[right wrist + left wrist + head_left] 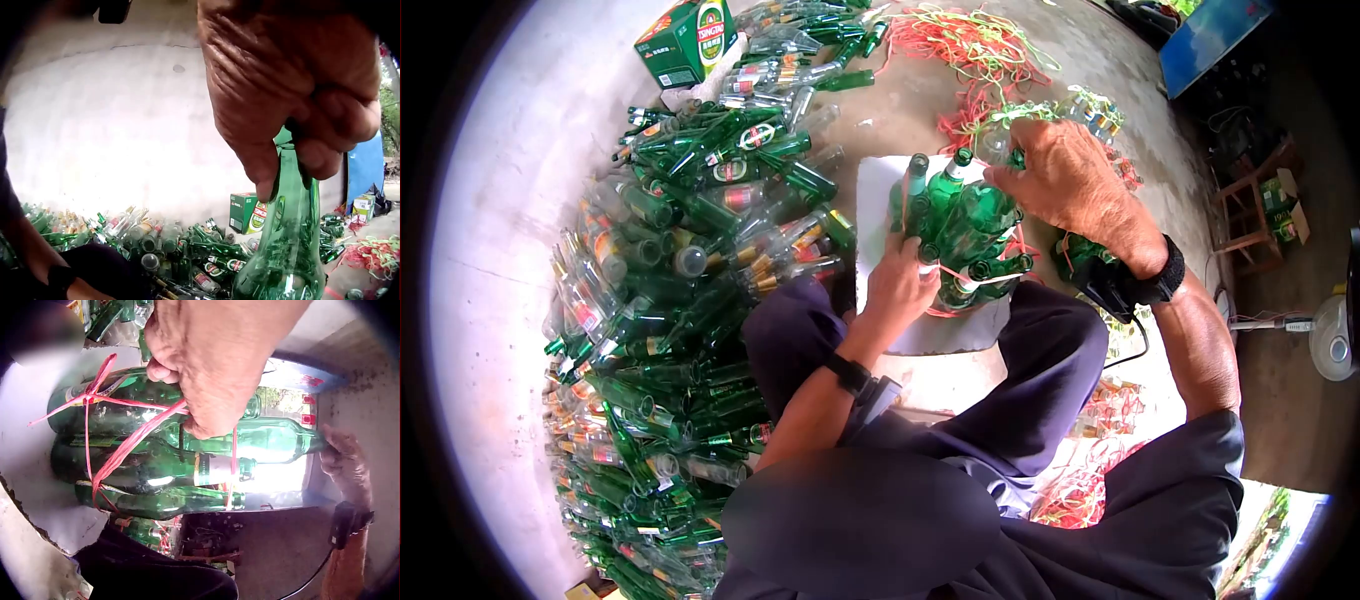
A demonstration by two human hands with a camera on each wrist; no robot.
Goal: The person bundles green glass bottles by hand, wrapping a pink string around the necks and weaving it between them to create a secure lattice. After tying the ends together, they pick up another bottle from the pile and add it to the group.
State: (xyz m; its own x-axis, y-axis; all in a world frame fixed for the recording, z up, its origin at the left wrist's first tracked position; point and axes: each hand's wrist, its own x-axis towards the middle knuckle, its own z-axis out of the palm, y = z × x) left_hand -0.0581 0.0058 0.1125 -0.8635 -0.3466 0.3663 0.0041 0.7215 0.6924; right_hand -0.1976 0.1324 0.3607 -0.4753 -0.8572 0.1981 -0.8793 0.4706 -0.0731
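Several green glass bottles [119, 459] stand bundled together, with pink plastic string [134, 447] tied around them. My left hand [900, 285] grips one bottle of the bundle by its neck, and the string runs up to the fingers. My right hand [1065, 180] pinches another green bottle [281, 250] near its mouth, thumb on one side and fingers on the other. That bottle leans out towards the right hand, its body among the others. Beneath the bundle lies a pale board [880, 190], between the person's knees.
A large heap of green and clear bottles [690, 260] lies on the left along the white wall. A green beer carton [685, 45] sits behind it. Red and light green string [970, 50] is piled on the floor ahead. On the right are a wooden stool [1250, 210] and a fan [1332, 338].
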